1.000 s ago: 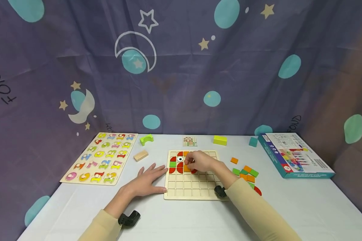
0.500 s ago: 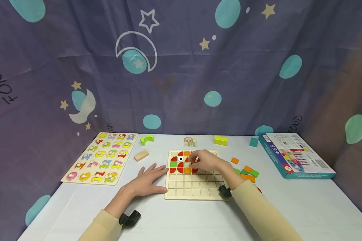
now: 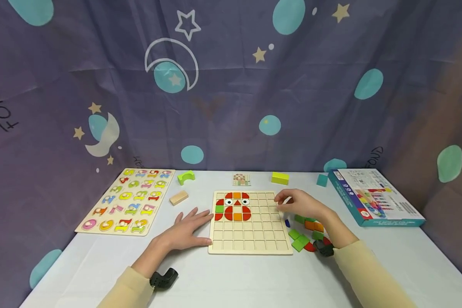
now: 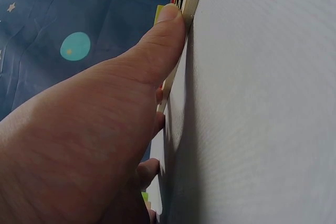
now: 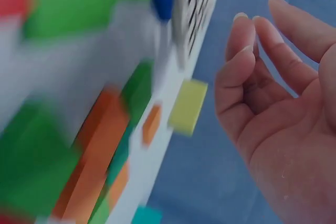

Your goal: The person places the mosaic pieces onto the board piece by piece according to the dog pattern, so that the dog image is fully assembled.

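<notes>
A wooden grid board (image 3: pixel 256 246) lies flat in the middle of the table. Red, orange and green pieces (image 3: pixel 246 212) and two eye tiles (image 3: pixel 245 202) sit in its upper left cells, around one bare cell. My left hand (image 3: pixel 185 233) lies with fingers spread beside the board, its thumb (image 4: pixel 163 40) touching the left edge. Past the board's right edge hovers my right hand (image 3: pixel 303 204). Its fingers (image 5: pixel 236 85) are loosely bent, with nothing visible between them. Beneath and beside it lie loose green tiles (image 3: pixel 300 242), orange tiles (image 3: pixel 314 226), red pieces (image 3: pixel 309 247) and a small blue piece (image 3: pixel 287 223).
A number puzzle (image 3: pixel 125 203) lies at the left, a flat box (image 3: pixel 377 199) at the right. Behind the board are a pattern card (image 3: pixel 241 179), a yellow block (image 3: pixel 280 178), a teal block (image 3: pixel 322 180), a green arch (image 3: pixel 186 177) and a plain wooden block (image 3: pixel 179 198).
My right hand has left the pieces on the board and moved right, to beside the loose tiles. That uncovers the second eye tile and the right-hand red pieces. My left hand stays put.
</notes>
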Demonstrator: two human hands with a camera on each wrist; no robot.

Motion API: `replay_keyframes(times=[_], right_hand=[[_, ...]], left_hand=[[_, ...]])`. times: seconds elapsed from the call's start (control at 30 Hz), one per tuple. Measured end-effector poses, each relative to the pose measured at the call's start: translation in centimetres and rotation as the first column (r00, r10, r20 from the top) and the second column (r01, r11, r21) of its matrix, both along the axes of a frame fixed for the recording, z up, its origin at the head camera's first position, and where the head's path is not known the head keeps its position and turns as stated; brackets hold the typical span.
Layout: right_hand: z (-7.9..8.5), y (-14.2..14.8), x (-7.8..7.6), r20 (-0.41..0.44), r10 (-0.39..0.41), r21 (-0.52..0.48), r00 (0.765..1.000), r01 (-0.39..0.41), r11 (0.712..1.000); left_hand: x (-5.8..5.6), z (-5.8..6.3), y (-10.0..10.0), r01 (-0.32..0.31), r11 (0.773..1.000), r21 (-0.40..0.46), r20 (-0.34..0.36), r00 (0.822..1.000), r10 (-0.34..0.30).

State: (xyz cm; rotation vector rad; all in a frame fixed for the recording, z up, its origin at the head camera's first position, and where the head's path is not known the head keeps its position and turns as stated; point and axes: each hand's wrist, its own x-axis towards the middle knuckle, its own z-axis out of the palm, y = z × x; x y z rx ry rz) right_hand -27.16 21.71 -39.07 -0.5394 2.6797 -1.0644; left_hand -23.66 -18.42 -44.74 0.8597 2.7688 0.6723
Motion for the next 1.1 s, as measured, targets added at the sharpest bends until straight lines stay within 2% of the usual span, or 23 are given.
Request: replay_keyframes(times=[0.23, 0.47, 0.6, 0.8, 1.1], right_hand=[[-0.6, 4.3, 1.2, -0.008, -0.058, 0.058, 0.998, 0.058, 0.997], [-0.7, 6.6, 2.6, 0.045, -0.073, 0.068, 0.996, 0.07, 0.995], [-1.0, 7.1, 3.4, 0.066, -0.058, 0.095, 0.996, 0.051, 0.994], [-1.3, 7.2, 4.1, 0.048, -0.037, 0.145, 0.998, 0.03, 0.989], [-1.6, 6.7, 4.0, 0.026, -0.037, 0.163, 0.999, 0.032, 0.986]], left_hand=[[-0.1, 0.0, -0.2, -0.003, 1.0, 0.005, 0.005, 1.0, 0.003], [0.0, 0.1, -0.1, -0.001, 1.0, 0.007, 0.011, 1.0, 0.001], [0.0, 0.1, 0.0, 0.002, 1.0, 0.006, 0.011, 1.0, -0.002], [-0.1, 0.1, 0.0, -0.001, 1.0, 0.001, 0.011, 1.0, 0.001], [0.1, 0.1, 0.0, -0.001, 1.0, 0.006, 0.008, 1.0, 0.001]])
